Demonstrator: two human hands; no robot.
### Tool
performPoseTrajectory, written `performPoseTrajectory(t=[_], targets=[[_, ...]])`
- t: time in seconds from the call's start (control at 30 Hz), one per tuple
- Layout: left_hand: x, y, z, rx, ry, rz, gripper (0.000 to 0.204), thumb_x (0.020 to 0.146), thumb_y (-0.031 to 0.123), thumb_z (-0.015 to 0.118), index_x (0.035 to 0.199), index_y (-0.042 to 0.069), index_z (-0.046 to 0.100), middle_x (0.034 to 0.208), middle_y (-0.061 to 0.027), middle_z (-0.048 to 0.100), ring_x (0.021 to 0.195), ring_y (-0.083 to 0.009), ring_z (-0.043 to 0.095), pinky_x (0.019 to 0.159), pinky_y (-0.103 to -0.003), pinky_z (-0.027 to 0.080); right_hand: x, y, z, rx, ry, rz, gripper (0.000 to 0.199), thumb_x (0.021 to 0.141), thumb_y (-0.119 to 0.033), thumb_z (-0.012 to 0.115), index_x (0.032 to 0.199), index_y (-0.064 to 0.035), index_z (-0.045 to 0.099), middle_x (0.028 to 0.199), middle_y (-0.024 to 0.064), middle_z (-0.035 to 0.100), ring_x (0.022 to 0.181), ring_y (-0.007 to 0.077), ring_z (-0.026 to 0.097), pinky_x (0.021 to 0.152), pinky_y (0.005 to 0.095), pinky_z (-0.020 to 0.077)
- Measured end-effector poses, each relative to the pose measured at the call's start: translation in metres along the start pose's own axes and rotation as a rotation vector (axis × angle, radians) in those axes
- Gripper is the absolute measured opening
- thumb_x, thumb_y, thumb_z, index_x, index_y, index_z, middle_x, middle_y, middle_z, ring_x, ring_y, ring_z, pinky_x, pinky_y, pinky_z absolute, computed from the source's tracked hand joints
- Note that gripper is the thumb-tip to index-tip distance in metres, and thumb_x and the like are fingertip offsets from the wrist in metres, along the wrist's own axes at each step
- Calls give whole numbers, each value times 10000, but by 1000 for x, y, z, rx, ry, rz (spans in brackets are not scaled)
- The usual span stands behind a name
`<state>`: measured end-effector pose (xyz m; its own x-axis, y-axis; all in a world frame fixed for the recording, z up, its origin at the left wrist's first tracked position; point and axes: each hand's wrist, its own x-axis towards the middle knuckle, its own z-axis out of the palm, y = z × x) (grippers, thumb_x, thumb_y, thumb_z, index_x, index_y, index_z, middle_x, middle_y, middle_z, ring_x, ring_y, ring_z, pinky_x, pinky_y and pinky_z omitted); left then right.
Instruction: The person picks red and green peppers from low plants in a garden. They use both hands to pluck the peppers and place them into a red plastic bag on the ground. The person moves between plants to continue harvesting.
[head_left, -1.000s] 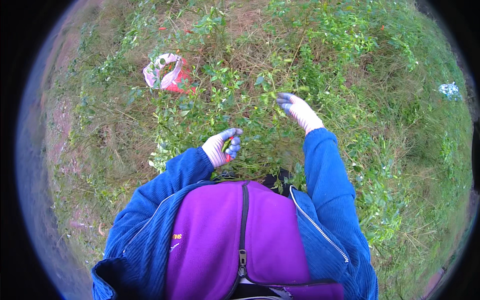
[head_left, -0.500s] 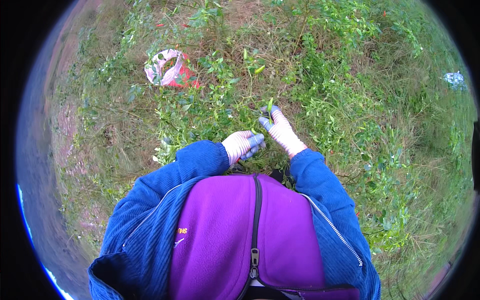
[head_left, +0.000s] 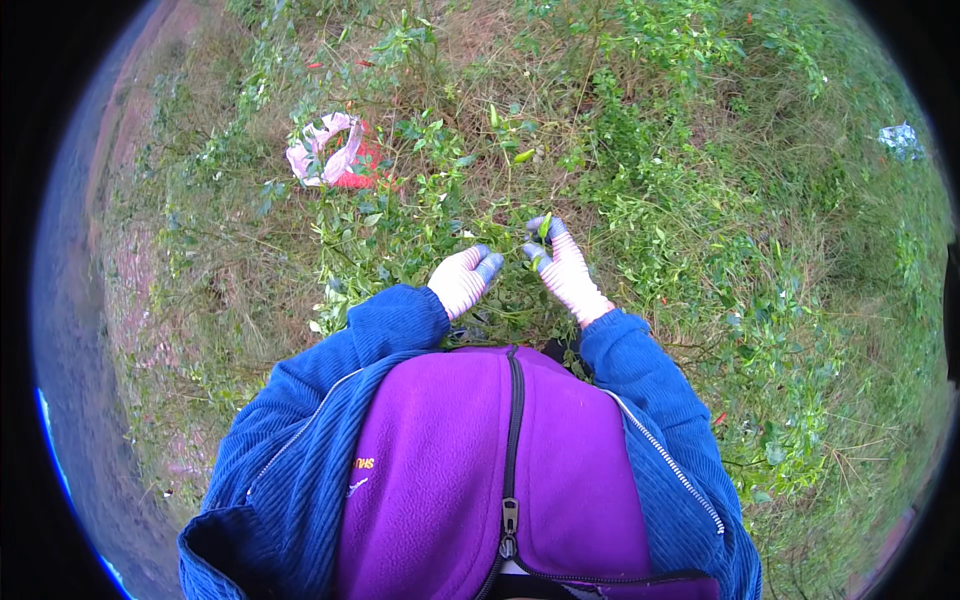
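My right hand (head_left: 567, 274), in a pale striped glove with grey-blue fingertips, is closed round a green chili pepper (head_left: 545, 227). More green shows between its thumb and fingers. My left hand (head_left: 464, 280), gloved alike, is at the leaves of the chili plant (head_left: 425, 215), a little apart from the right one. Its thumb and fingertips are close together; whatever lies between them is hidden. Beyond my hands a yellow-green chili pepper (head_left: 524, 156) and a paler upright one (head_left: 494, 116) hang on the plant.
At the far left a red bag (head_left: 362, 170) with a pink-white rim (head_left: 345, 160) sits among the plants. A pale blue-white bundle (head_left: 901, 141) lies at the far right. Leafy chili plants (head_left: 660, 180) and dry grass (head_left: 480, 40) surround me. A few red chilies show.
My left hand has drawn back to the left, away from the right one, and turned toward the leaves. The right hand keeps its green pepper, shifted slightly.
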<state>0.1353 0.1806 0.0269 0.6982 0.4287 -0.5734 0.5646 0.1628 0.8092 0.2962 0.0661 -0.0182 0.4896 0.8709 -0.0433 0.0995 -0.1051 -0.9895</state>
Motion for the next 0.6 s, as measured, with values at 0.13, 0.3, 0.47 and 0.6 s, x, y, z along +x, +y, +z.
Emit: performPoseTrajectory(t=[0.13,0.3,0.47,0.6], targets=[[-19,19,-16,-585,-710,-143,349,995,379,500,957,47,598,666,-33,556,462,-88,432,448,-229,346,0,1,-3,-57,-44,-20,220,863,0,639,1066,-70,596,1044,39,590,999,171,550,923,312,436],[-26,33,-14,-695,-662,-161,366,986,369,502,973,15,598,624,-28,524,438,-90,418,423,-223,348,3,0,-6,-46,-77,-67,229,874,15,596,1090,-57,621,1077,81,578,1033,229,566,944,348,445],[-12,25,-6,-751,-319,-350,314,993,338,496,1020,46,609,705,-41,585,550,-103,530,436,-224,391,-1,-8,-4,-295,-68,-167,194,855,-13,628,1048,-14,610,1055,122,634,937,276,650,845,362,522],[-8,19,3,-555,-407,-263,415,981,467,495,950,74,625,729,-18,608,586,-92,556,448,-216,392,-2,-17,-6,-651,-67,-282,173,827,-95,650,992,-44,646,1066,137,630,952,343,632,852,411,520]])
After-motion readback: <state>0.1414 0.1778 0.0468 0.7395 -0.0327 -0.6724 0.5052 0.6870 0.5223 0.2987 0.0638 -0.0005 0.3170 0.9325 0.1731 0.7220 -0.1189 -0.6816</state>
